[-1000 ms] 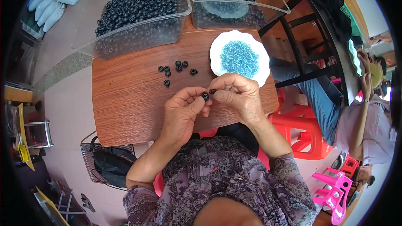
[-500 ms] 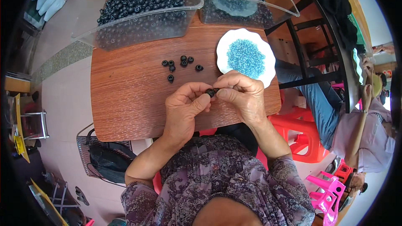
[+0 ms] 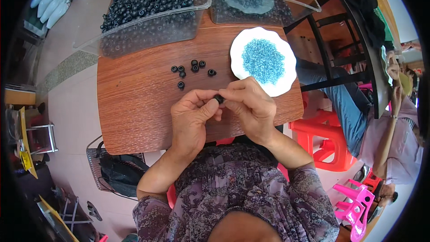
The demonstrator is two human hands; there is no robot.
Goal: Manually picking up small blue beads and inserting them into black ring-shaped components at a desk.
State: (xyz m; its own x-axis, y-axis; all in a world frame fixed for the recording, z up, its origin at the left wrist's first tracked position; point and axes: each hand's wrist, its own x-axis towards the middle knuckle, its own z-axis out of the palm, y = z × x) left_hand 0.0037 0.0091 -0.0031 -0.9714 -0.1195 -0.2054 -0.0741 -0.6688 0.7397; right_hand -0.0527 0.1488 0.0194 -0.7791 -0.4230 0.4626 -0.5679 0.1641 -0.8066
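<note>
I see left grip [image 3: 191, 113] pinching black bead [image 3: 218, 99]; right grip [image 3: 251, 105] now against it, hold unclear. Dark piece between no longer shows; fit unconfirmed. Loose beads [image 3: 195, 68] beyond grips.

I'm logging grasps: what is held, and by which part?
A small black piece, by its sides, in the left hand; what the right hand holds is hidden.

Wood-grain table [image 3: 143, 116], black pieces [image 3: 182, 75], scalloped white plate [image 3: 289, 74], clear bins [image 3: 186, 32] at far edge
</note>
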